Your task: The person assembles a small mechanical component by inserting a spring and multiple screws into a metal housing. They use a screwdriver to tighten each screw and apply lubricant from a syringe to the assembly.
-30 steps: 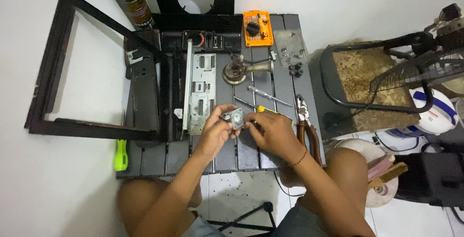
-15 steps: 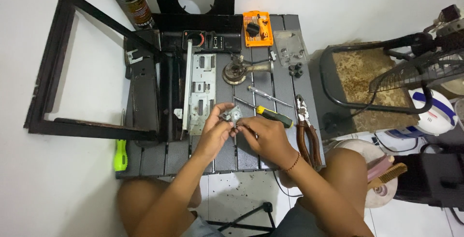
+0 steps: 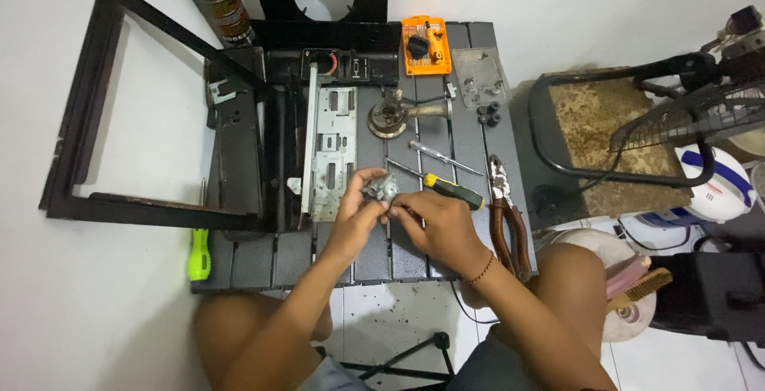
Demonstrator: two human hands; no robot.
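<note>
Barely shifted since before, left hand (image 3: 356, 209) and right hand (image 3: 441, 223) pinch the small metal part (image 3: 382, 189); seemingly rigid, light, best held by its edges.

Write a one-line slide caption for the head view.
Both hands, left hand and right hand, hold a small grey metal part over a dark slatted table.

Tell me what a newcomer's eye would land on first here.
First, the two hands meeting mid-table: the left hand and right hand pinch a small grey metal part. Next, the orange case of bits at the table's far edge, and the yellow-handled screwdriver just beyond the right hand. Red-handled pliers lie to the right.
</note>
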